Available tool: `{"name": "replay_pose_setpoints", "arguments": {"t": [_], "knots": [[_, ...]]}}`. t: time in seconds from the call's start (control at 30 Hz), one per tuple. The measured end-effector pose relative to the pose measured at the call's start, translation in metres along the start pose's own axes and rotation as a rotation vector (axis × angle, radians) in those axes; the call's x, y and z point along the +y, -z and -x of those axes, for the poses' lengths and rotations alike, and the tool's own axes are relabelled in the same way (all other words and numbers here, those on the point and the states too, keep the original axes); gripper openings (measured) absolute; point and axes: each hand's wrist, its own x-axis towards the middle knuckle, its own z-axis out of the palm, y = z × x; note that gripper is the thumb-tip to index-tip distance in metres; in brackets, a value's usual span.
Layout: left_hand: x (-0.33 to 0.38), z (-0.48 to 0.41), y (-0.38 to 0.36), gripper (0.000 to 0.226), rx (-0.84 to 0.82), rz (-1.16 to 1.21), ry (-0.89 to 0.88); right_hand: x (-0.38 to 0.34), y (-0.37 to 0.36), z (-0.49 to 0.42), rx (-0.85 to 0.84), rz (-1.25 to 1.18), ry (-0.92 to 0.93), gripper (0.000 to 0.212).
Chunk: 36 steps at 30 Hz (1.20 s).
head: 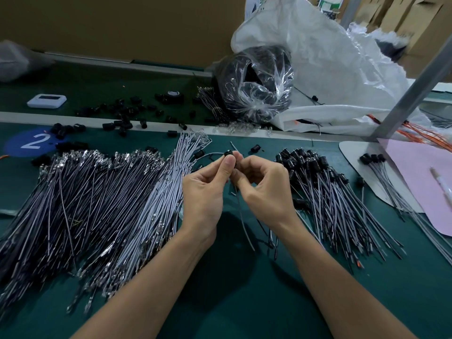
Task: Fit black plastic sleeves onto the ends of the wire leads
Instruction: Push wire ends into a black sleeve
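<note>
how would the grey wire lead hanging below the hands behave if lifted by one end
Probably semi-floppy: the wire lead droops below the right hand in a gentle curve, not limp. Likely very light: a fingertip pinch holds it. Leads in the left pile lie mostly straight, so it may keep its shape.

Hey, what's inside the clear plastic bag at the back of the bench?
The clear plastic bag holds a black mass, seemingly coiled wire. Glare and creases hide its detail and whatever lies deeper.
</note>
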Motion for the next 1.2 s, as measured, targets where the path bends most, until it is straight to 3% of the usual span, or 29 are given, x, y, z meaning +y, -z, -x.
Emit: {"name": "replay_pose_setpoints", "arguments": {"t": [0.37,0.57,1.07,1.2], "knots": [[-0.0010,0.0005,0.0010,0.023,-0.010,-0.056,-0.071,-0.0012,0.0038,0.0000,-0.034,0.000,0.035,0.008],[-0.0005,0.0012,0.0004,0.031,-0.003,-0.059,-0.056,-0.0017,0.0039,-0.0002,-0.031,-0.054,0.029,0.009],[0.0048,-0.0027,0.0044,0.035,0.040,-0.019,-0.054,0.0014,-0.0010,-0.0029,-0.007,-0.114,-0.057,0.002],[0.0039,-0.0029,0.0039,0.030,0.056,-0.020,-0.053,0.0055,-0.0003,-0.0040,-0.072,-0.111,-0.104,0.002]]}}
